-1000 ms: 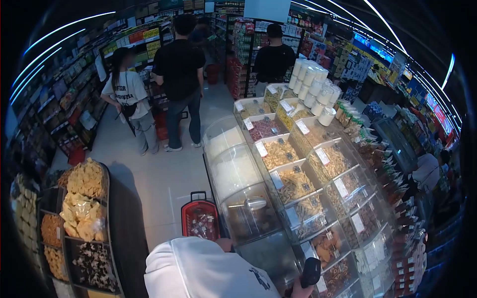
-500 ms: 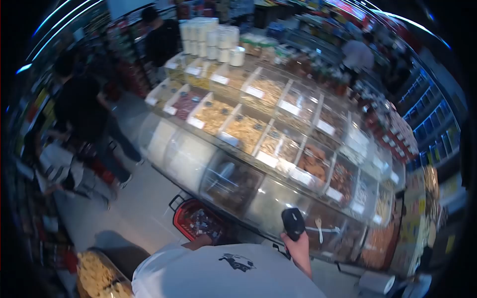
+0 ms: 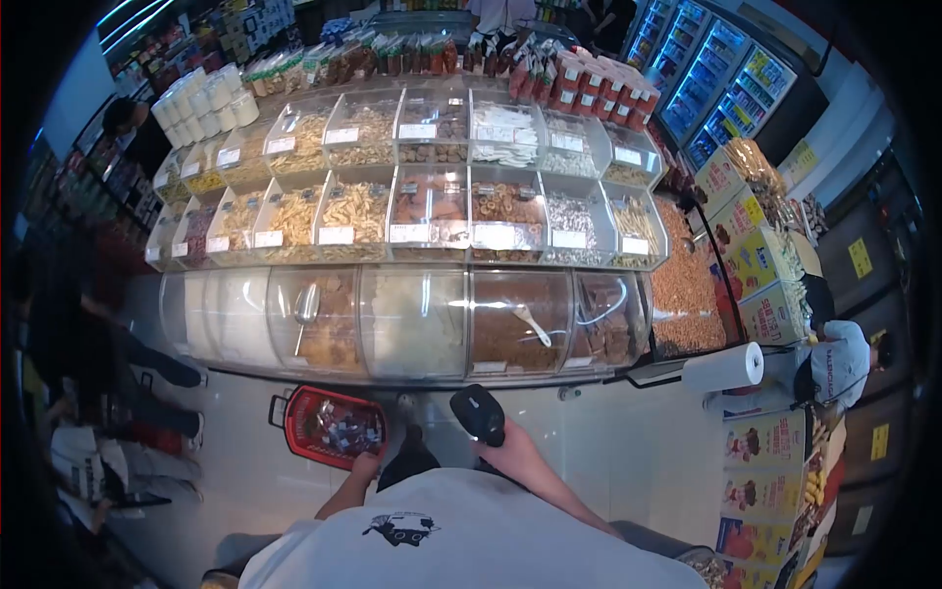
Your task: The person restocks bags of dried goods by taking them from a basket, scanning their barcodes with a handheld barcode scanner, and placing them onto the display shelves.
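My right hand [image 3: 508, 450] is closed round the handle of a black handheld device [image 3: 478, 412], held in front of my white shirt. My left hand [image 3: 365, 464] is at the near edge of a red basket [image 3: 299, 447] with many small packets inside; its fingers are too small and dark to make out. Beyond both hands stands a counter of clear bins [image 3: 412, 322]. A metal scoop [image 3: 307, 304] shows in one lower bin and a pale spoon [image 3: 533, 325] in another.
Two tiers of bins with dried foods [image 3: 353, 211] rise behind. White containers [image 3: 206, 103] stand back left. At right are a paper roll [image 3: 724, 367], stacked cartons [image 3: 758, 270] and a person in a white shirt [image 3: 834, 363]. People stand at left; lit fridges [image 3: 721, 88] are at back right.
My view has swung right, so the counter now lies straight across in front of me. The red basket and the black device show nearer the middle, and the fridges and paper roll show clearly.
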Demonstrator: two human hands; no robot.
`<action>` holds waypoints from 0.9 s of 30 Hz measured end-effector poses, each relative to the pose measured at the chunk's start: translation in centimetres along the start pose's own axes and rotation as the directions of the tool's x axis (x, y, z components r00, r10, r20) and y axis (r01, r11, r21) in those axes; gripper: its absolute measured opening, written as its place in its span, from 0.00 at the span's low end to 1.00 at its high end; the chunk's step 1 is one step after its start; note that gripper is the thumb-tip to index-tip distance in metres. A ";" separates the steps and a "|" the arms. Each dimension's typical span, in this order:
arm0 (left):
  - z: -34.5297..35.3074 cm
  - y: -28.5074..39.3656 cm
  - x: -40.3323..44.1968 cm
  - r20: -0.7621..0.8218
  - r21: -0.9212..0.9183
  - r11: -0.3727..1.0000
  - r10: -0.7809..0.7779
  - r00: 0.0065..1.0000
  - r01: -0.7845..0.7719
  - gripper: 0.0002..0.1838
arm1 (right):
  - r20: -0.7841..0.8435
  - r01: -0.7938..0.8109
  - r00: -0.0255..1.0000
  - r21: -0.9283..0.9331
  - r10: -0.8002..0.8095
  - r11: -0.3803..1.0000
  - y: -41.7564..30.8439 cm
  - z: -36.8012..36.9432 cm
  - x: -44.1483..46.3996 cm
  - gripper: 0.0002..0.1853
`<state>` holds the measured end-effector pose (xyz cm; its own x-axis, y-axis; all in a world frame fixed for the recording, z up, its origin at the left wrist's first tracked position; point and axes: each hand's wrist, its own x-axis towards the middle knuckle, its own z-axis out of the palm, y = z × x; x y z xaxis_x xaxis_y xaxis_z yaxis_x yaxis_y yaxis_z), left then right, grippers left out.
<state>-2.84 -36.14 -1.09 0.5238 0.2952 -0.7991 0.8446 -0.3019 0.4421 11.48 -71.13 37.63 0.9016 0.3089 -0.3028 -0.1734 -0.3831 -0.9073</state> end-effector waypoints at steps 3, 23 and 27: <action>2.6 -2.9 -6.9 -0.152 0.169 0.973 0.185 0.971 -0.159 0.13 | 0.070 -0.096 0.993 -0.005 0.096 0.995 3.2 -0.5 -4.6 0.23; -6.1 -22.0 -10.7 -0.293 -0.148 0.989 -0.033 0.956 -0.011 0.13 | 0.185 -0.152 0.960 -0.277 0.208 0.949 -0.2 23.3 -5.9 0.21; -8.9 -31.6 -8.7 -0.293 -0.268 0.959 -0.176 0.940 0.096 0.13 | 0.330 -0.120 0.905 -0.408 0.269 0.905 -3.3 29.6 -6.1 0.22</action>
<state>-33.11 -21.14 -4.49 0.3764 0.5958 -0.7095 0.8894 -0.0179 0.4568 -5.14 -46.01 33.78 0.6380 0.4638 -0.6146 -0.1037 -0.7392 -0.6655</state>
